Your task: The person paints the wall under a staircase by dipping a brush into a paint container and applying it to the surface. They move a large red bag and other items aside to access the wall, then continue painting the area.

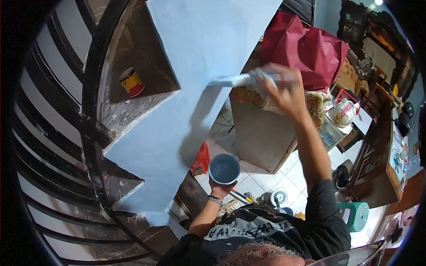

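We see our right hand (pixel 284 91) raised high and closed around the handle of a wide flat paintbrush with pale blue bristles (pixel 230 80), whose tip lies against the light blue painted side wall of a staircase (pixel 195 53); the brush is blurred, so we cannot tell more of its shape. Our left hand (pixel 220 188) is lower, cupped from beneath around a small round grey-blue plastic cup holding blue paint (pixel 224 169), fingers wrapped under its base, with a beaded band at the wrist. The cup sits just below and to the left of the brush, near the lower edge of the painted wall. On a bare concrete stair tread to the upper left stands a small red and yellow paint tin (pixel 132 82), well apart from both hands. A dark metal stair railing (pixel 91 88) curves along the left side. Behind the raised arm lies a large crumpled dark red plastic bag (pixel 306 48), resting on top of a grey boxy cabinet (pixel 262 133). Below, on the white tiled floor (pixel 248 181), stands a green plastic stool (pixel 357 216) to the right, and a dark wooden cabinet (pixel 377 155) stands further right.
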A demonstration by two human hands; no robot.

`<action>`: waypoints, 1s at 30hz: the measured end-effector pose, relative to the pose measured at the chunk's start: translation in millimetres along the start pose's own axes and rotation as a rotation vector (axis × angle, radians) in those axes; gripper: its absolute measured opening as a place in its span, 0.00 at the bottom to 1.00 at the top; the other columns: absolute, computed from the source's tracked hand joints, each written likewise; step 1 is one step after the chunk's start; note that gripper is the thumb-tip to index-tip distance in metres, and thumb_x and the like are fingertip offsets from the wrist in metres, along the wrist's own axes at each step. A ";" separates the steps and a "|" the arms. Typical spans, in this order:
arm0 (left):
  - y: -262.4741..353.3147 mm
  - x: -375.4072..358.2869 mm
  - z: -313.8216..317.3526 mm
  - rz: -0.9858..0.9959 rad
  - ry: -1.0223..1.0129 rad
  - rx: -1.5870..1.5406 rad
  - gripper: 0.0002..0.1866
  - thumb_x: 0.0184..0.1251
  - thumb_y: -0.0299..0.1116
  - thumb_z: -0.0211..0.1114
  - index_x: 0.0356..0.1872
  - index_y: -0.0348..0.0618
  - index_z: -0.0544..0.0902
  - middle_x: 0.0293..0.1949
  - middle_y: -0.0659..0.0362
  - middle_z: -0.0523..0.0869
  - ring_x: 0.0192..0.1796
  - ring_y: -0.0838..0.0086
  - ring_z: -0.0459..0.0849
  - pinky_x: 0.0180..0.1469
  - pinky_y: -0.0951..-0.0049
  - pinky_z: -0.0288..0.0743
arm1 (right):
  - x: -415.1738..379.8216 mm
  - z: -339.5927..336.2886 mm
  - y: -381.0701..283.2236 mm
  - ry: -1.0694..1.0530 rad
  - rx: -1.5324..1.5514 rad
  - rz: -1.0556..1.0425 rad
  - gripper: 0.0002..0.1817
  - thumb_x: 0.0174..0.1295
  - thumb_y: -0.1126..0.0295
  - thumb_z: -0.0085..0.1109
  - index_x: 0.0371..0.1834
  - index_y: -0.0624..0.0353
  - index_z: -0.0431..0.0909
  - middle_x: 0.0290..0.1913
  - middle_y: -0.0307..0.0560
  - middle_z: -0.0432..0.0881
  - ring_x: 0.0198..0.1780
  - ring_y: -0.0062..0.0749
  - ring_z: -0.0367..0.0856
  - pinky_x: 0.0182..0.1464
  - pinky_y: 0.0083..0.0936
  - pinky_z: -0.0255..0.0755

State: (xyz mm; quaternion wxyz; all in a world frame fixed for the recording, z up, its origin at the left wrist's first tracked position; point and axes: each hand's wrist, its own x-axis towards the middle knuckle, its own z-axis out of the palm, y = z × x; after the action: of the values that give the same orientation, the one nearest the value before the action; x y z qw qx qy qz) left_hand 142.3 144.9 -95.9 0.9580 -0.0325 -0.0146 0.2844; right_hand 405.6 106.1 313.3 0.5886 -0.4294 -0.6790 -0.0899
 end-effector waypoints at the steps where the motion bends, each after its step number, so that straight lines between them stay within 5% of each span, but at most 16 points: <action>1: -5.9 1.1 17.2 0.003 -0.027 -0.010 0.42 0.61 0.65 0.59 0.72 0.52 0.67 0.70 0.49 0.70 0.72 0.43 0.65 0.56 0.31 0.77 | 23.2 2.1 -5.8 -0.039 -0.069 0.017 0.14 0.62 0.62 0.62 0.29 0.63 0.85 0.20 0.46 0.80 0.21 0.22 0.76 0.25 0.25 0.69; 2: -10.6 -0.2 26.1 0.005 -0.054 -0.020 0.42 0.62 0.65 0.59 0.72 0.52 0.67 0.70 0.49 0.70 0.72 0.42 0.65 0.56 0.31 0.76 | 43.4 6.5 -9.2 -0.038 -0.088 0.007 0.17 0.61 0.59 0.62 0.27 0.64 0.84 0.16 0.44 0.78 0.19 0.22 0.75 0.25 0.24 0.69; 4: -8.4 -2.6 5.3 0.213 0.015 0.477 0.41 0.65 0.62 0.58 0.73 0.50 0.64 0.70 0.49 0.71 0.72 0.42 0.65 0.60 0.33 0.74 | 78.5 16.9 -17.2 0.092 0.086 0.030 0.15 0.59 0.62 0.66 0.24 0.63 0.83 0.15 0.40 0.79 0.18 0.20 0.75 0.23 0.23 0.68; 5: -7.7 -3.0 -1.0 0.297 -0.009 0.903 0.40 0.66 0.62 0.57 0.73 0.49 0.64 0.70 0.50 0.71 0.72 0.42 0.65 0.61 0.34 0.74 | 95.8 9.5 -22.9 0.033 0.022 -0.006 0.09 0.64 0.67 0.63 0.32 0.62 0.86 0.25 0.40 0.85 0.24 0.19 0.81 0.27 0.17 0.73; 6: -5.5 -5.0 -0.1 0.270 -0.016 0.812 0.40 0.67 0.62 0.56 0.74 0.48 0.63 0.70 0.49 0.70 0.72 0.42 0.65 0.61 0.35 0.74 | 113.0 9.6 -15.6 0.131 0.157 -0.107 0.08 0.64 0.70 0.63 0.35 0.65 0.84 0.28 0.43 0.86 0.27 0.20 0.84 0.28 0.19 0.76; 8: -1.1 -9.1 1.9 0.218 -0.021 0.628 0.40 0.70 0.62 0.53 0.74 0.47 0.61 0.71 0.47 0.70 0.72 0.43 0.66 0.61 0.37 0.75 | 128.3 -4.3 -55.1 0.176 0.089 -0.094 0.15 0.66 0.64 0.59 0.29 0.65 0.85 0.19 0.43 0.81 0.20 0.21 0.79 0.21 0.19 0.71; 9: -0.6 -10.4 -0.6 0.339 -0.056 1.168 0.40 0.70 0.63 0.53 0.74 0.47 0.62 0.71 0.45 0.69 0.72 0.42 0.66 0.60 0.38 0.77 | 127.4 -8.4 -61.9 0.254 0.093 -0.162 0.16 0.67 0.63 0.59 0.29 0.66 0.85 0.19 0.43 0.81 0.19 0.21 0.78 0.21 0.19 0.71; 13: 2.8 -18.7 -12.2 0.274 0.170 1.314 0.41 0.68 0.64 0.54 0.74 0.48 0.64 0.72 0.42 0.67 0.72 0.41 0.66 0.55 0.40 0.81 | 93.9 -0.3 -45.2 0.415 0.009 -0.310 0.14 0.67 0.64 0.60 0.32 0.67 0.85 0.21 0.43 0.83 0.21 0.21 0.79 0.23 0.19 0.73; 14: 4.5 -19.2 -13.3 0.258 0.199 1.255 0.40 0.68 0.64 0.55 0.74 0.48 0.65 0.71 0.42 0.68 0.71 0.42 0.68 0.54 0.42 0.82 | 79.2 5.5 -31.7 0.384 -0.023 -0.346 0.13 0.66 0.66 0.61 0.33 0.67 0.85 0.24 0.44 0.84 0.23 0.21 0.81 0.25 0.20 0.74; 17: -0.1 -28.2 -13.0 0.086 0.130 0.159 0.39 0.67 0.63 0.56 0.73 0.51 0.66 0.70 0.42 0.69 0.69 0.44 0.71 0.50 0.46 0.85 | 19.5 31.1 14.8 0.265 -0.220 -0.418 0.09 0.62 0.73 0.63 0.41 0.67 0.85 0.34 0.47 0.87 0.32 0.25 0.86 0.33 0.22 0.80; 22: -3.4 -33.7 -9.3 0.067 0.216 0.177 0.36 0.69 0.62 0.53 0.73 0.54 0.67 0.67 0.42 0.73 0.66 0.48 0.75 0.47 0.55 0.84 | -101.4 83.4 50.4 0.204 -0.101 -0.233 0.18 0.50 0.74 0.70 0.47 0.61 0.85 0.38 0.53 0.88 0.31 0.37 0.88 0.34 0.28 0.81; 29: 8.5 -60.9 -29.0 0.082 0.273 0.155 0.36 0.68 0.63 0.52 0.70 0.53 0.70 0.62 0.51 0.78 0.58 0.58 0.78 0.49 0.55 0.78 | -255.8 75.5 47.1 0.018 -0.088 0.167 0.17 0.52 0.70 0.67 0.46 0.62 0.87 0.38 0.54 0.89 0.33 0.43 0.88 0.38 0.31 0.82; 30: 9.7 -62.2 -29.4 0.008 0.183 0.046 0.34 0.68 0.60 0.54 0.70 0.52 0.70 0.65 0.50 0.75 0.63 0.57 0.74 0.51 0.55 0.79 | -277.7 63.9 44.3 -0.006 -0.077 0.268 0.16 0.53 0.69 0.67 0.46 0.62 0.87 0.38 0.54 0.89 0.33 0.43 0.88 0.38 0.32 0.81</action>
State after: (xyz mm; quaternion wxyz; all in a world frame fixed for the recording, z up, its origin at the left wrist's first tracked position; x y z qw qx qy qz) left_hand 86.2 117.5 -126.5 0.9547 -0.0364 0.0794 0.2844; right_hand 372.8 40.9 34.4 0.5764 -0.5388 -0.6135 -0.0351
